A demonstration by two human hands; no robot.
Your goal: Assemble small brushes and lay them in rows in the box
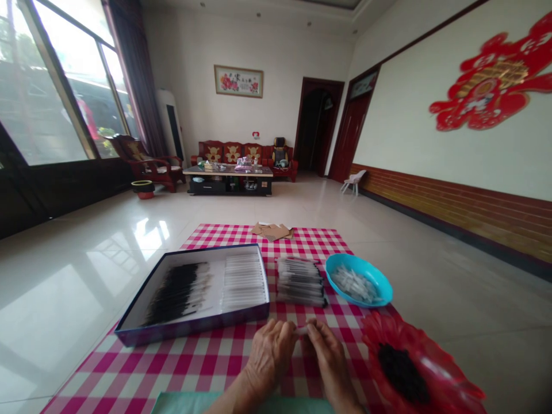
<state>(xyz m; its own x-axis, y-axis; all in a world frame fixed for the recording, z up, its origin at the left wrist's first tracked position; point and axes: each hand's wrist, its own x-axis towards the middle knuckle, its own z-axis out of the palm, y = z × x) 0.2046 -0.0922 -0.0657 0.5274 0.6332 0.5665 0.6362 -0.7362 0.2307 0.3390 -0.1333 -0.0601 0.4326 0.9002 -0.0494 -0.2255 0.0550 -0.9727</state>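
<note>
Left hand (269, 357) and right hand (328, 362) half closed, fingertips pinching a pale slender piece (302, 330) between them, just above a pink-checked cloth (241, 368). Fingertip hold suits so slight a piece; exact form partly hidden. Ahead: stack of clear-sleeved sticks (301, 282), blue bowl (340, 276). Left: shallow box (194, 328). Right: red flower-shaped plate (388, 345) bearing dark bristles (402, 372).
</note>
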